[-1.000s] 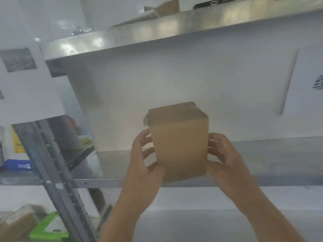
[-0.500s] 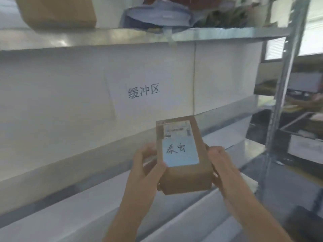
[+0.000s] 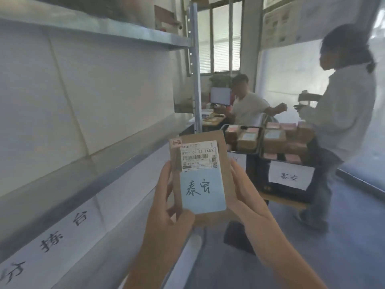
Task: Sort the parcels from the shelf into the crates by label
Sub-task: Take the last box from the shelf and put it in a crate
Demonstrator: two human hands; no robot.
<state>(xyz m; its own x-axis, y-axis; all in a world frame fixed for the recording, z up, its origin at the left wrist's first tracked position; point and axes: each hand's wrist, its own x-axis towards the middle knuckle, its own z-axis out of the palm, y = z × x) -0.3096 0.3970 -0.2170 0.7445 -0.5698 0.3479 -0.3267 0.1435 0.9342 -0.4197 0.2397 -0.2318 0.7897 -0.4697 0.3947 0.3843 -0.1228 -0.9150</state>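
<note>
Parcel between left hand, right hand

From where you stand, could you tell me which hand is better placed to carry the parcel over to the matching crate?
Probably the right hand. It already grips the parcel on its right edge, and the crate whose sign matches the parcel's handwritten label lies ahead to the right. The left hand sits on the shelf side.
</note>
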